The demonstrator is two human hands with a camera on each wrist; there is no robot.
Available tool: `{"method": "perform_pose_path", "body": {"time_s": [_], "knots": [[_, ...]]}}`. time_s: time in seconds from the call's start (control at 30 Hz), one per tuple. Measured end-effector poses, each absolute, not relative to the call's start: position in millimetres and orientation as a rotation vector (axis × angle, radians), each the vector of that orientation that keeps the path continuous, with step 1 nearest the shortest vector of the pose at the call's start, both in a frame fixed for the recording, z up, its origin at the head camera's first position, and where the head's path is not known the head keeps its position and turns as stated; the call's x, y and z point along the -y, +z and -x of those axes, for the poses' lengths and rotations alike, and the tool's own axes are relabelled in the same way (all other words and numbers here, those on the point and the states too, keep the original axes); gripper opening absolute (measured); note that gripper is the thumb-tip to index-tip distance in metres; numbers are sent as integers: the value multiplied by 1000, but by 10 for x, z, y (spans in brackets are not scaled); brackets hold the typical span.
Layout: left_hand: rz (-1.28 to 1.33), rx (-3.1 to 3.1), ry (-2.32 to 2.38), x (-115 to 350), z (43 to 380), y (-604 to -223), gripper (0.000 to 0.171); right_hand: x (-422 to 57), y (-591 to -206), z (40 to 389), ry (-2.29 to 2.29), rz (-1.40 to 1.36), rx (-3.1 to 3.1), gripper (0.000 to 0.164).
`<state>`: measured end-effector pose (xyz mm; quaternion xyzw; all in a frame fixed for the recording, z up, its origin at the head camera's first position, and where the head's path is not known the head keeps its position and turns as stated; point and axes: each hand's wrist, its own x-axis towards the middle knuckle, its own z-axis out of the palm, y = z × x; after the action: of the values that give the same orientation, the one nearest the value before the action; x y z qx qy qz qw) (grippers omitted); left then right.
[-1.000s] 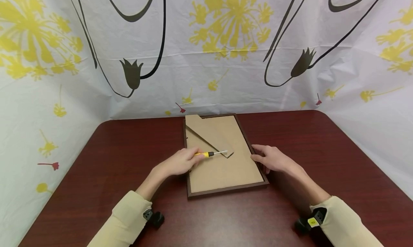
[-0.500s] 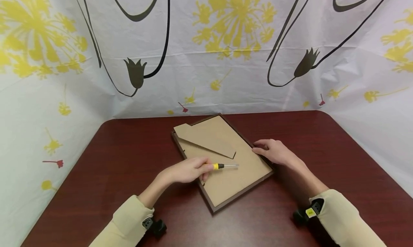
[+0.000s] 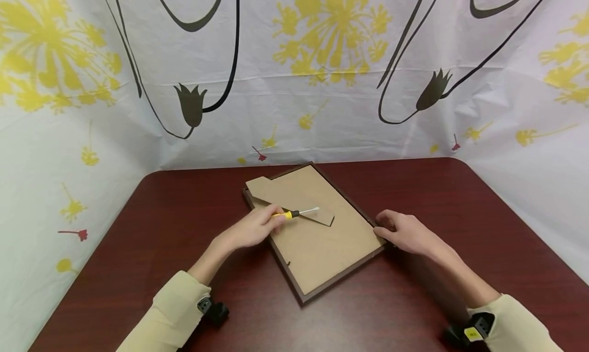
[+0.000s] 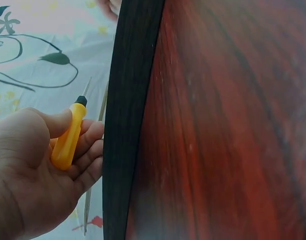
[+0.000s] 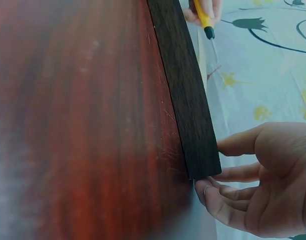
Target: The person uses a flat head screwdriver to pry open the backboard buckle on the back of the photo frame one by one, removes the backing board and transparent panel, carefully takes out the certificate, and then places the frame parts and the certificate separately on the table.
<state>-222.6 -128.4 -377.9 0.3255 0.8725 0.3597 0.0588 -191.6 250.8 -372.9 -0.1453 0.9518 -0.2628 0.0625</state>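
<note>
A dark brown picture frame (image 3: 340, 280) lies back side up on the table, turned at an angle. Its tan backing board (image 3: 317, 255) faces up, and a folded easel-like stand flap (image 3: 294, 193) lies across it. My left hand (image 3: 257, 227) is at the frame's left edge and holds a small screwdriver (image 3: 287, 215) by its yellow handle, the metal shaft pointing right above the flap. At the right corner my right hand (image 3: 407, 232) grips the frame, thumb on top; the right wrist view shows the fingers (image 5: 222, 205) curled round the corner.
The reddish-brown table (image 3: 156, 250) spreads round the frame. A white sheet (image 3: 285, 112) with yellow flowers and dark stems hangs behind and at both sides. Small black cameras (image 3: 216, 313) are strapped at both wrists.
The frame has turned counterclockwise, its near edge swinging right. My right hand has slid to the near right corner. My left hand came nearer, then moved back up the left edge with the screwdriver.
</note>
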Motion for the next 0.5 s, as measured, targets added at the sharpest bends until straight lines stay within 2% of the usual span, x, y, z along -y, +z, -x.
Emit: {"method": "perform_pose_path", "body": {"time_s": [0.23,0.5], "knots": [[-969,-2663,1054,1313,2240,-3812,18,-2534,-3752,1863,-838,451,-2823,30],[-966,-2663,951,1207,2053,-3834,17,-2598,-3805,2043,-897,442,-2855,23]]}}
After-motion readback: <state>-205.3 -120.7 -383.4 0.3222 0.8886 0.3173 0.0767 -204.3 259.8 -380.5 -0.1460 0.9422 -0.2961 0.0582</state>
